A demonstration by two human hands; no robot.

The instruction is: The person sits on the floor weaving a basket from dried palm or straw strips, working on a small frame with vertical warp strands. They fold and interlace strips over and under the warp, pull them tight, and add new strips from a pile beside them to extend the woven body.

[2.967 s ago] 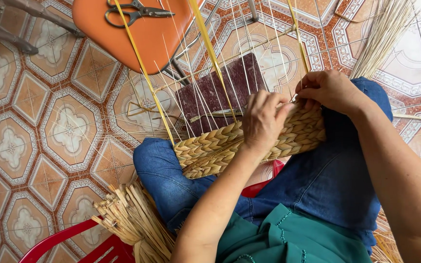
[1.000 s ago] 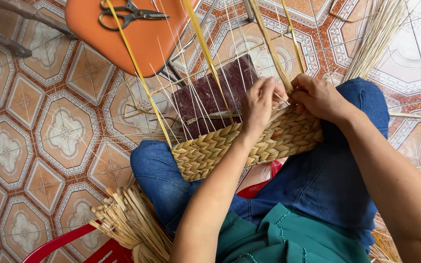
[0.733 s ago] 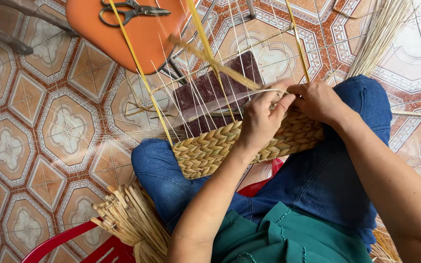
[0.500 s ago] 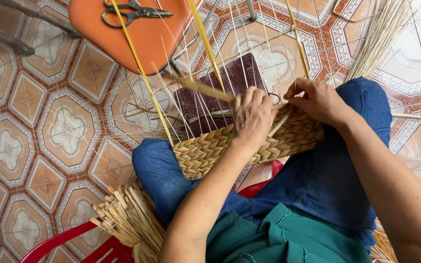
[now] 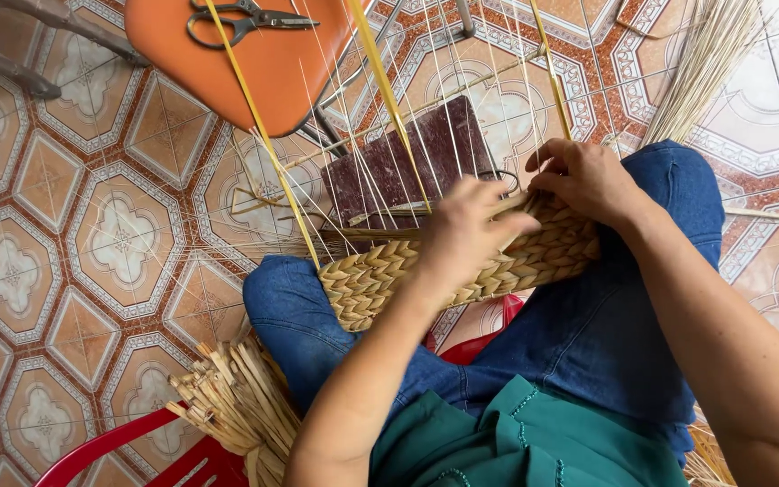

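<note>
Woven straw-coloured braided basket wall point(image 5: 389, 275) lies across the knees, about 4 rows plaited; left hand point(image 5: 471, 236) and right hand point(image 5: 588, 180), close together, pinch its far right edge; thin upright stakes point(image 5: 426, 135) above remain unwoven.

Patterned terracotta floor tiles point(image 5: 92, 234), orange stool point(image 5: 272, 63)

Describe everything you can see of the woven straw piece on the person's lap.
The woven straw piece is a tan band of thick braided rows, looking like dried grass or rush. It lies across the person's jeans-clad knees, tilted up toward the right. Thin pale stakes and a few yellow strips rise from its far edge, unwoven. The left hand presses on its middle; the right hand grips its upper right end.
</note>
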